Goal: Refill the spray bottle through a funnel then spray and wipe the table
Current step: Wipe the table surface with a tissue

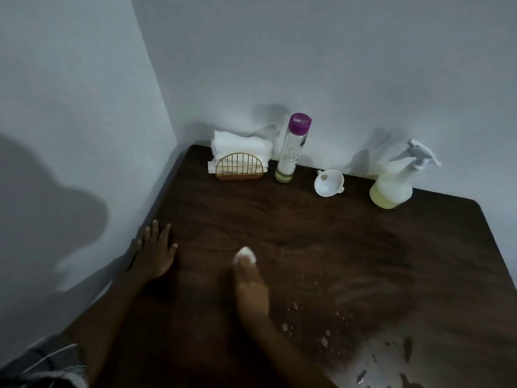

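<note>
My right hand [250, 287] is blurred by motion and is pressed on the dark wooden table [307, 225], shut on a wad of white tissue [244, 254] that sticks out past the fingertips. My left hand [155, 249] lies flat and open on the table's left edge, fingers spread. A white spray bottle [394, 183] with pale yellow liquid in its base stands at the back right. A white funnel [328, 182] lies on its side to the left of it. Wet droplets and foam [310, 323] dot the table to the right of my right hand.
A clear bottle with a purple cap [292, 148] stands at the back by the wall, a little yellowish liquid at its bottom. A gold wire holder of white napkins [239, 159] sits in the back left corner. Walls close the table's left and back sides.
</note>
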Available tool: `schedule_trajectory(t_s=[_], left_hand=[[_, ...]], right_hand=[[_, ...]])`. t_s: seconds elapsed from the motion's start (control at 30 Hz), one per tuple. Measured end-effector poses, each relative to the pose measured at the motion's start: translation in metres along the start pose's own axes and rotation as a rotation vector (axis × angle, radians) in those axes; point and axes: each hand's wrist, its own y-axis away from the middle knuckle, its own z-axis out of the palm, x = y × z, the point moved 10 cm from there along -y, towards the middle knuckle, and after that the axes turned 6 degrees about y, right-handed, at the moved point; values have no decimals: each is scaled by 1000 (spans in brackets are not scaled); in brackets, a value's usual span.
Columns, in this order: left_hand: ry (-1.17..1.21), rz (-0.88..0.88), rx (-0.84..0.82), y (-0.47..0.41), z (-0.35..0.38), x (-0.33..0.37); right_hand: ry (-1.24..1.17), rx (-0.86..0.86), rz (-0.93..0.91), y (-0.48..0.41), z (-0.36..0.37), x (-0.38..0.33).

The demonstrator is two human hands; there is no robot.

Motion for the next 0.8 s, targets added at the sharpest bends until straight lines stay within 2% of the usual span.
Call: schedule_trajectory(t_s=[0.07,0.1,0.17,0.23,0.33,0.43,0.53,0.63,0.7,0.8], left_hand=[[-7,-1,-14,0,0,-1],[-9,0,-25,0,0,-1],[-9,8,-39,0,0,-1],[-9,12,-39,1,1,-1],[-8,20,-27,1,1,-1],[-10,30,-19,2,2,-2],[-6,39,-9,2,2,-1],[5,39,8,3,2,0],[-5,37,9,3,2,-1],[-7,49,10,3,2,-1]], right_hand=[[-113,-242,-145,10,37,-35],[-16,-254,-191,10,39,-36],[11,-102,-292,-1,16,-31],[-40,-168,-238,-7,5,-3],[147,-35,-140,-19,-36,62],[298,-24,49,-28,-77,133],[287,195,212,-13,-109,174],[185,364,408,13,-100,162],[168,296,373,17,-72,127],[140,204,214,21,-31,58]])
